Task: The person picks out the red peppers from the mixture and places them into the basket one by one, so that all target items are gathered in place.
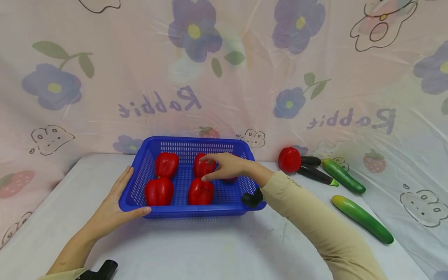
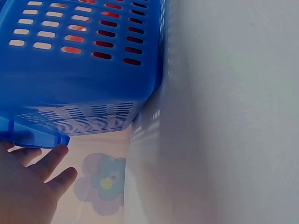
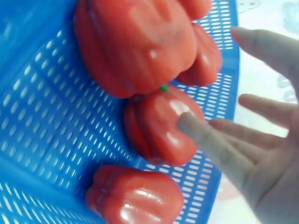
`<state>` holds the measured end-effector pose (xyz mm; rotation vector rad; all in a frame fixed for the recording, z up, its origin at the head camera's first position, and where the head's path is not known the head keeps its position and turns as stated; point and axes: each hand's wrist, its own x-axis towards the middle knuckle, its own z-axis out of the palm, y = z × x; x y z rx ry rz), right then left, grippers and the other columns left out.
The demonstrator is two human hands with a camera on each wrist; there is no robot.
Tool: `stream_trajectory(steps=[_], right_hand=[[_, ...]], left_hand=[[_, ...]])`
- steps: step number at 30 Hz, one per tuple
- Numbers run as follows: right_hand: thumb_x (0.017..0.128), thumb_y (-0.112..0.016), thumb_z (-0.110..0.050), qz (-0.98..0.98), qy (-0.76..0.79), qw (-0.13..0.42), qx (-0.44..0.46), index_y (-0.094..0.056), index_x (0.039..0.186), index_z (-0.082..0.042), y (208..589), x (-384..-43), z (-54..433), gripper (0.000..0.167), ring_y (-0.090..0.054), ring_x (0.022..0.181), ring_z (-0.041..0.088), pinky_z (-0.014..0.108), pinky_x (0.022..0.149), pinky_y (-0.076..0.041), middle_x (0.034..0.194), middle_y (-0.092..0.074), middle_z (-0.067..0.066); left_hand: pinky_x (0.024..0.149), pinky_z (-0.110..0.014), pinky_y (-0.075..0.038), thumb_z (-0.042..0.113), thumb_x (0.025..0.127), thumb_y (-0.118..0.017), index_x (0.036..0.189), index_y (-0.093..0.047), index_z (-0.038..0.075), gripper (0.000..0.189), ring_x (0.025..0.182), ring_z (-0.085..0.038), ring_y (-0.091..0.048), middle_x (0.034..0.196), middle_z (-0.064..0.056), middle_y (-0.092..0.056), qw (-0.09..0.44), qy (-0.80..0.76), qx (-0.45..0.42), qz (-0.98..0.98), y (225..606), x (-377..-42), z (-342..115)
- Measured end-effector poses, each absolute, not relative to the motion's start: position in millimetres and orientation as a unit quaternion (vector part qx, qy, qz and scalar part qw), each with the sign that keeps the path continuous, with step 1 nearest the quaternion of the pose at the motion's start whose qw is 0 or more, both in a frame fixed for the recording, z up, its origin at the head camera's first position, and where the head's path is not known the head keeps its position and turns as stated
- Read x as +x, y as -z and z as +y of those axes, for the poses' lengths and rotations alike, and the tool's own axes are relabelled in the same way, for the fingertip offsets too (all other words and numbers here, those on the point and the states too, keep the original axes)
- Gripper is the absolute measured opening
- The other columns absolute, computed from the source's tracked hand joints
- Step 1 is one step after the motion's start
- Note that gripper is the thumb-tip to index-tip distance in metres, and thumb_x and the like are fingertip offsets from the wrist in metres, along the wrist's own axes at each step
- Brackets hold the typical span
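Note:
A blue plastic basket (image 1: 196, 209) with slotted walls holds several red bell peppers. Two peppers (image 1: 159, 192) sit on its left side, and two others (image 1: 201, 192) near its middle. One more pepper (image 1: 230, 179) is mostly hidden behind my right hand (image 1: 226, 165). That hand hovers over the middle peppers with fingers and thumb spread, holding nothing. In the right wrist view its thumb overlaps a pepper (image 3: 159, 135); contact is unclear. My left hand (image 1: 112, 208) rests at the basket's left front corner, thumb on the front rim, fingers extended along the left rim.
On the white table (image 1: 224, 249), to the basket's right, lie a red bell pepper (image 1: 289, 160), two dark eggplants (image 1: 316, 175), a green cucumber-like vegetable (image 1: 343, 176) and a similar one (image 1: 364, 219) nearer the front. A printed cloth (image 1: 245, 105) hangs behind.

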<state>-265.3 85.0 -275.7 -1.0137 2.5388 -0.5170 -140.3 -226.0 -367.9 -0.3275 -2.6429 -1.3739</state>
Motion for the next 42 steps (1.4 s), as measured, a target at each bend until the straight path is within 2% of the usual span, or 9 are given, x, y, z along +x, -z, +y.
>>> stream_trajectory(steps=[9,16,22,29,42], right_hand=[[0.087,-0.070,-0.034,0.877,0.289,0.150,-0.354,-0.045,0.142,-0.020,272,-260,94,0.061,-0.066,0.109,0.020,0.040,0.093,-0.054,0.138,-0.053,0.012],[0.088,-0.069,-0.028,0.868,0.315,0.125,-0.362,-0.046,0.142,-0.013,275,-259,102,0.060,-0.067,0.107,0.019,0.040,0.093,-0.054,0.138,-0.054,0.015],[0.088,-0.069,-0.029,0.872,0.327,0.092,-0.353,-0.048,0.140,-0.016,273,-259,110,0.058,-0.067,0.107,0.020,0.037,0.091,-0.055,0.137,-0.055,0.012],[0.088,-0.069,-0.026,0.868,0.346,0.060,-0.351,-0.049,0.139,-0.013,272,-260,125,0.056,-0.065,0.112,0.026,0.035,0.092,-0.054,0.133,-0.057,0.011],[0.089,-0.068,-0.025,0.877,0.372,0.044,-0.300,-0.047,0.140,-0.012,269,-258,160,0.057,-0.060,0.117,0.032,0.046,0.097,-0.050,0.135,-0.055,0.015]], left_hand=[[0.094,-0.082,-0.018,0.028,0.077,-0.078,0.155,-0.001,0.027,0.110,0.145,-0.046,-0.001,0.163,-0.005,0.006,0.068,0.460,-0.107,-0.879,368,-140,-226],[0.095,-0.082,-0.017,0.029,0.077,-0.078,0.155,-0.001,0.028,0.110,0.145,-0.046,-0.001,0.163,-0.006,0.006,0.064,0.458,-0.104,-0.880,368,-140,-225],[0.094,-0.082,-0.018,0.028,0.077,-0.077,0.155,0.000,0.029,0.110,0.145,-0.047,-0.001,0.163,-0.005,0.007,0.062,0.457,-0.103,-0.881,368,-140,-225],[0.095,-0.082,-0.016,0.027,0.077,-0.077,0.155,0.000,0.028,0.110,0.145,-0.046,0.000,0.163,-0.005,0.007,0.065,0.459,-0.108,-0.880,368,-141,-225],[0.094,-0.082,-0.016,0.026,0.078,-0.076,0.155,0.000,0.028,0.109,0.145,-0.047,0.001,0.163,-0.005,0.008,0.067,0.460,-0.111,-0.878,370,-140,-227]])
